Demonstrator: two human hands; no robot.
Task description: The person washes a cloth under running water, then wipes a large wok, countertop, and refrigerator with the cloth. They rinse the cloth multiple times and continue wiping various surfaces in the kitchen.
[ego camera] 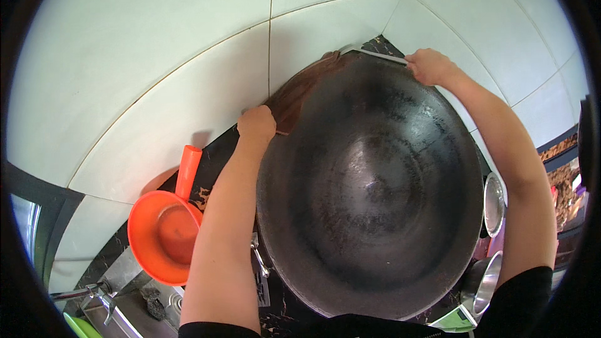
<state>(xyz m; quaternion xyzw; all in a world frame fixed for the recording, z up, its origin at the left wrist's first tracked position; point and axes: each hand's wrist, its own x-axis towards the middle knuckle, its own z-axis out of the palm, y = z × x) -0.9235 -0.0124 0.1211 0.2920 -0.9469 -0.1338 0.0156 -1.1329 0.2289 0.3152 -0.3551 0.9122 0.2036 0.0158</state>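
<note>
A large dark iron wok (375,206) fills the middle of the view, its bare inside facing me and its surface scuffed and shiny in places. Over its upper left rim lies a brown cloth (300,96). My left hand (257,124) is closed at the lower end of this cloth, by the wok's edge; its fingertips are hidden. At the top right rim, my right hand (432,66) is closed around the end of a pale, narrow bar (382,56) that runs along the rim. Whether that bar is the wok's own handle, I cannot tell.
Pale wall tiles (197,56) rise close behind the wok. An orange plastic dipper (162,239) stands on the black counter at left, above a steel sink (127,307) with a faucet (101,293). Metal bowls (493,204) and a steel pot (483,281) sit at right.
</note>
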